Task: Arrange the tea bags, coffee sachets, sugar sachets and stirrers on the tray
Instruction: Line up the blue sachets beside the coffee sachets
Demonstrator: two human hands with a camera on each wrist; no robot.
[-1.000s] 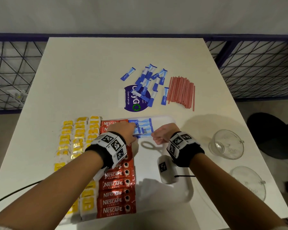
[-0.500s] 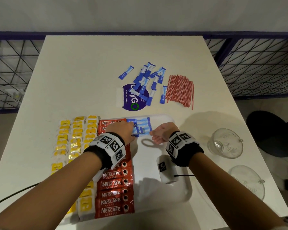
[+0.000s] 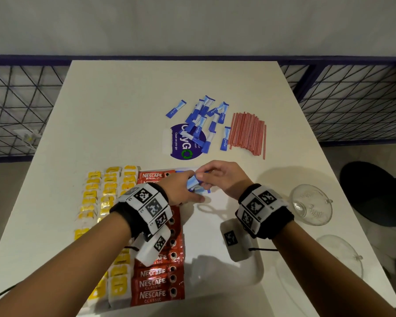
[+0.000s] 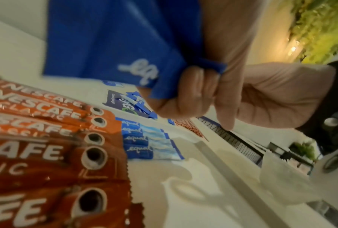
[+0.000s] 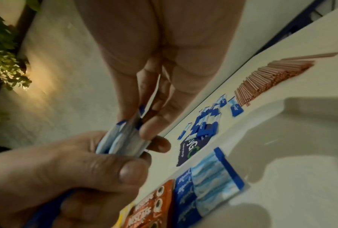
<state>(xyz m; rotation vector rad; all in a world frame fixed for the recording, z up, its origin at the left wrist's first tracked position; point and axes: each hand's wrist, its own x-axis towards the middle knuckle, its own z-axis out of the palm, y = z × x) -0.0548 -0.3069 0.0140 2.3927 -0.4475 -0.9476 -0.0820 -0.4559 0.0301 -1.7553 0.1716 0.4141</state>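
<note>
White worktop (image 3: 124,110) against a pale wall, mesh railing on both sides. White tray (image 3: 215,266) at the near edge: tea bags (image 3: 105,197) at its left, coffee sachets (image 3: 157,282) beside them. Left hand (image 3: 181,191) grips a bundle of sugar sachets (image 3: 193,183); right hand (image 3: 222,177) pinches the bundle's far end. Wrist views alone show four sugar sachets laid flat (image 4: 150,143) beside the coffee row. Loose sugar sachets (image 3: 204,120) and stirrers (image 3: 247,131) lie mid-worktop. Tray's right half bare; glass bowl (image 3: 311,204) near the right edge.
</note>
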